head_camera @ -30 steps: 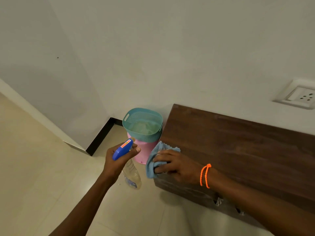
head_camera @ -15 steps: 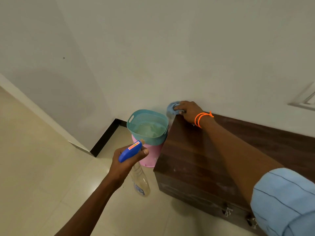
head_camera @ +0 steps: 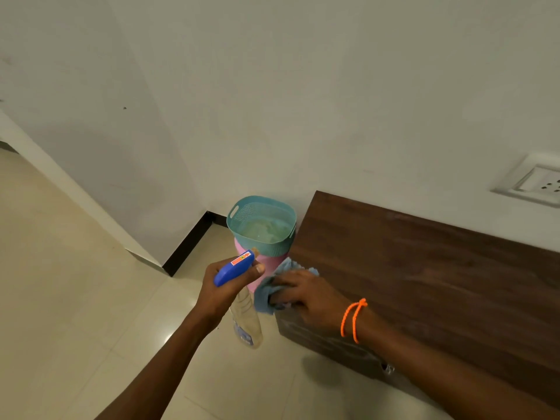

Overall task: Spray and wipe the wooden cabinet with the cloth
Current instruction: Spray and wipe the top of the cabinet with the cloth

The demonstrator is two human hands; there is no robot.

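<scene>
Right hand: the right hand point(head_camera: 306, 294) is pressed flat on the blue cloth point(head_camera: 269, 291), fingers curled over it, pinning it to the near left corner of the wooden cabinet point(head_camera: 424, 277). An orange wrist cord point(head_camera: 353, 319) sits just behind it.

Left hand: the left hand point(head_camera: 225, 287) is wrapped round the neck of the spray bottle point(head_camera: 244, 316), thumb up by the blue trigger head, clear body hanging below. It floats just left of the cloth hand, off the cabinet, over the floor.

Cabinet: right under and off to the right of the cloth hand, against the wall.

Other stuff: a teal basket point(head_camera: 262, 225) on a pink bin point(head_camera: 266, 263) just beyond both hands.

Progress: looks like mid-wipe. The top shows no obvious wet sheen, so can't tell how much got sprayed. Pale smudges show on the front face under the right hand, so that bit probably needs work, plus the long stretch off to the right.
</scene>
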